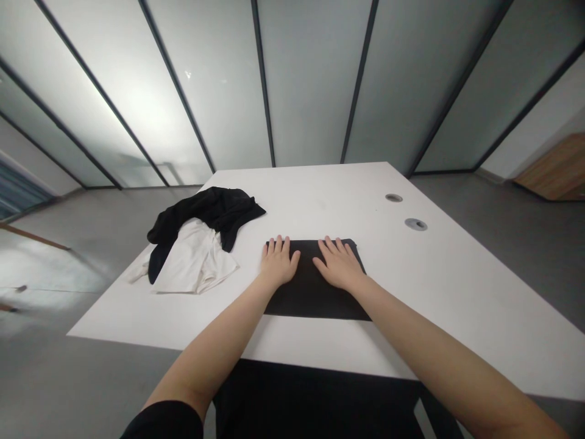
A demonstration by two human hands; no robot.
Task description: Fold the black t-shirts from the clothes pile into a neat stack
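The left hand (pixel 278 263) and right hand (pixel 337 264) rest flat, fingers (pixel 278 246) spread wide, on the folded black garment (pixel 315 299), whose long axis runs crosswise.

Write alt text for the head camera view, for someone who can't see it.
Two bare hands, the left hand and the right hand, lie flat side by side on a flat black fabric rectangle on a white table. To their left, a crumpled black garment lies bunched with a white garment.
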